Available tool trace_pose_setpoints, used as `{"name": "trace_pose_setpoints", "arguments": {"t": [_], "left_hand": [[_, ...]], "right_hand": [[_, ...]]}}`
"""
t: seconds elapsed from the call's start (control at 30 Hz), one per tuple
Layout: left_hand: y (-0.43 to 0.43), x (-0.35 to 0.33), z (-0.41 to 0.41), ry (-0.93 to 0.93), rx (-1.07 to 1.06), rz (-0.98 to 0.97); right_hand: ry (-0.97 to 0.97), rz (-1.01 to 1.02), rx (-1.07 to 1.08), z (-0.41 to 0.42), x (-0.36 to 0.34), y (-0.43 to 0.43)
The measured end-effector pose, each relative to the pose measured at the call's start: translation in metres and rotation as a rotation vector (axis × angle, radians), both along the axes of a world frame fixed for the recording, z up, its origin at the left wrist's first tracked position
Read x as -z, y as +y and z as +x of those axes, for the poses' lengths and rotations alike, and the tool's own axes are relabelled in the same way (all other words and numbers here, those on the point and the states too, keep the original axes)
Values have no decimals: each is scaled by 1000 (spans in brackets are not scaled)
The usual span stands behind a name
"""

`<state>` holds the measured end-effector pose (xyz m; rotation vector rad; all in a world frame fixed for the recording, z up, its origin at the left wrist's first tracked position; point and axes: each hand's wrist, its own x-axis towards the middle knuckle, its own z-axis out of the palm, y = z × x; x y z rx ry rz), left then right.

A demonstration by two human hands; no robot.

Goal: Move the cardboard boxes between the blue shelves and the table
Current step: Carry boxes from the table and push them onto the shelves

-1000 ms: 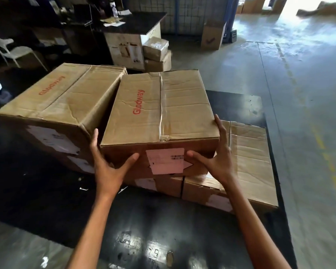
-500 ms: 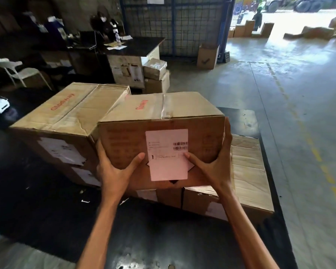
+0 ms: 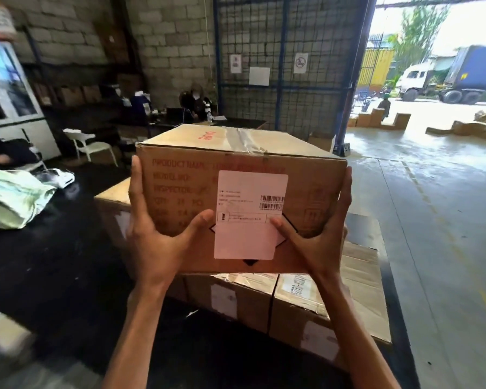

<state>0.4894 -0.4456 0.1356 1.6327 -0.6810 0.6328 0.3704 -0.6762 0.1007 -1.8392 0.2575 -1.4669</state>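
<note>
Cardboard box (image 3: 236, 164) is being held up in front of the chest, clear above the lower boxes (image 3: 306, 301) stacked toward the right edge of the black table (image 3: 53, 262). Left hand (image 3: 154, 242) is clamping its left side wall, fingers running up the corner, thumb pressing the near face. White shipping label (image 3: 250, 214) with barcodes is sitting centre on that face, over faded red print. Right hand (image 3: 320, 240) is mirroring the grip on the right wall, thumb lying on the label's lower corner.

Judgement: walls look stiff and hold shape under the squeeze, so moderately loaded, not fragile-soft. Plain cardboard gives fair friction; glossy label is the slippery patch. Safer hold is under the bottom corners. Top seam is carrying wrinkled clear tape (image 3: 247, 141); edges scuffed.
</note>
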Motion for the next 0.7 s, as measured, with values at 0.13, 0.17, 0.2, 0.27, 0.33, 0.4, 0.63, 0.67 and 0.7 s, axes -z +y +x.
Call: {"name": "trace_pose_setpoints", "arguments": {"t": [0.13, 0.17, 0.2, 0.27, 0.33, 0.4, 0.63, 0.67, 0.7], "left_hand": [[63, -13, -27, -37, -173, -41], [82, -14, -36, -44, -222, -50], [101, -15, -44, -55, -272, -58], [142, -16, -65, -72, -370, -73], [184, -15, -91, -68, -481, -85], [225, -13, -122, -71, -595, -90], [352, -12, -251, -72, -1012, -81], [364, -13, -270, -54, -1063, -89], [374, -14, -288, -38, -1108, -98]], "right_hand": [[-2, -39, -160, 10, -22, 47], [2, -53, -202, 13, -26, 62], [6, -54, -249, 15, -30, 80], [35, -13, -367, 18, -35, 119], [45, -6, -502, 22, -36, 160], [42, -19, -632, 24, -33, 204], [44, 52, -1114, -4, -24, 366], [55, 65, -1181, -9, -23, 386], [66, 74, -1240, -15, -22, 404]]}}
